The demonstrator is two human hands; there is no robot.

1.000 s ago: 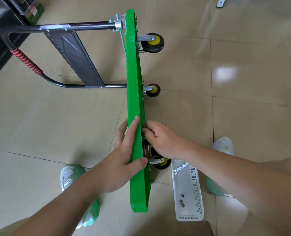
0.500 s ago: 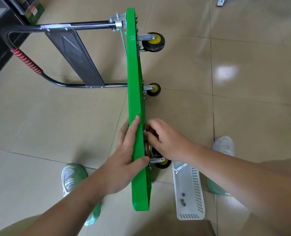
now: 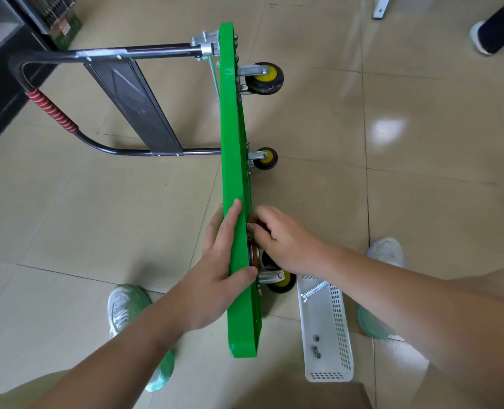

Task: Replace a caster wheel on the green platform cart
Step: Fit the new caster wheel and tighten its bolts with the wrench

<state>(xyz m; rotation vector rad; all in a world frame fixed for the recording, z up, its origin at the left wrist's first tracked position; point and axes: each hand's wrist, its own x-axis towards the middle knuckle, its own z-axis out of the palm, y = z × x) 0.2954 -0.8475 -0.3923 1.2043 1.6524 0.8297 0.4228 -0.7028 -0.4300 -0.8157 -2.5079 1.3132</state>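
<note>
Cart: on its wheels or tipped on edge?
Tipped on edge. The green deck stands vertical, its casters pointing sideways off the floor; the left hand grips its top edge.

White sneakers (image 3: 123, 308) — mint-green soles

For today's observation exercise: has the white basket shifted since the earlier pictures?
No. The white basket still lies beside the near end of the green cart.

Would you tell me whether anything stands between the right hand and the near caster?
Nothing visible does: the right hand is at the caster against the cart, fingers curled; the basket lies beside, not between.
</note>
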